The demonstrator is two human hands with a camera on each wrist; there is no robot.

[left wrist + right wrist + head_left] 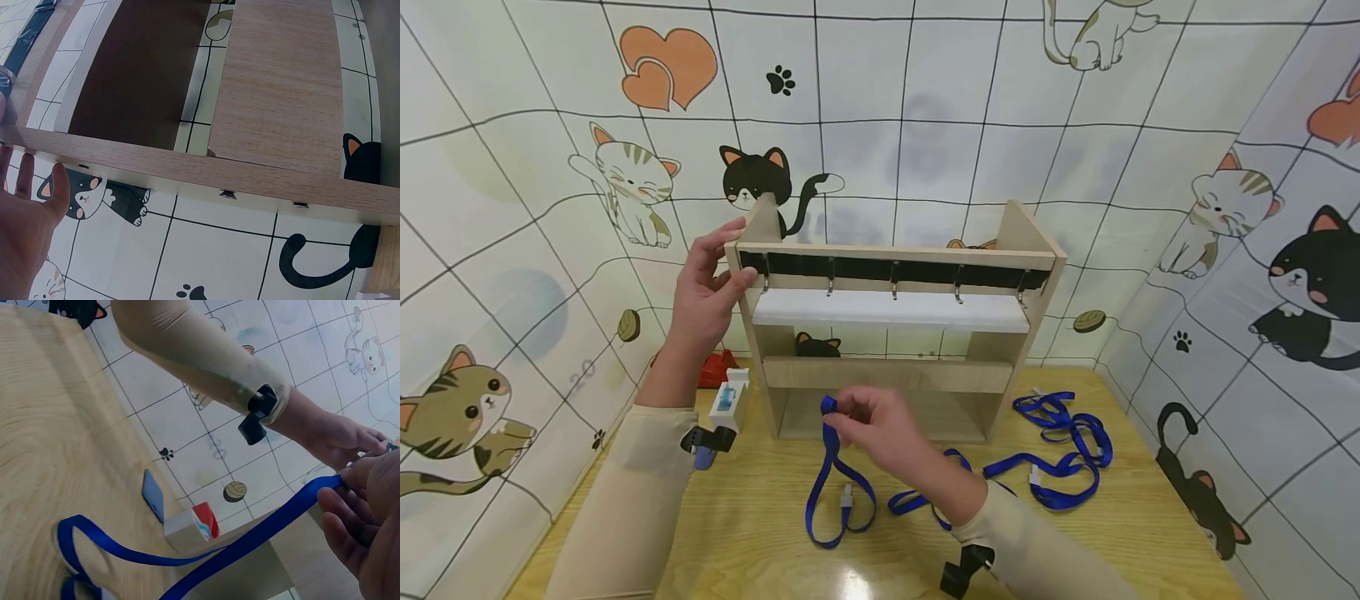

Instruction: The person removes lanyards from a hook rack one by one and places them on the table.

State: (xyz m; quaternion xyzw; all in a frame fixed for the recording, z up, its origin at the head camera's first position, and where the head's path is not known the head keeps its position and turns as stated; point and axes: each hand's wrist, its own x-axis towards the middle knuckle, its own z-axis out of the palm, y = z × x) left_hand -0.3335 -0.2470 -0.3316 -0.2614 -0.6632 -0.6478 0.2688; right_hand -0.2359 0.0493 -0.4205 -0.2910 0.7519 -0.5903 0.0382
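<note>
My right hand (880, 429) pinches the top of a blue lanyard (816, 504) in front of a small wooden rack (887, 375). The strap's lower loop, with a pale clip (846, 500), hangs down toward the table. In the right wrist view the lanyard (256, 540) runs from between thumb and fingers. My left hand (703, 292) holds the rack's upper left side, thumb on the front near a black strip (865, 267) that carries several metal hooks (894, 287). From the left wrist view, this hand's fingers (59, 190) lie along the side panel's edge.
More blue lanyards (1067, 467) lie loosely on the wooden table (737, 533) to the right and behind my right forearm. A white box (730, 400), a red object (718, 367) and a blue flat item (703, 457) sit left of the rack. Cat-print cloth walls (880, 100) surround the table.
</note>
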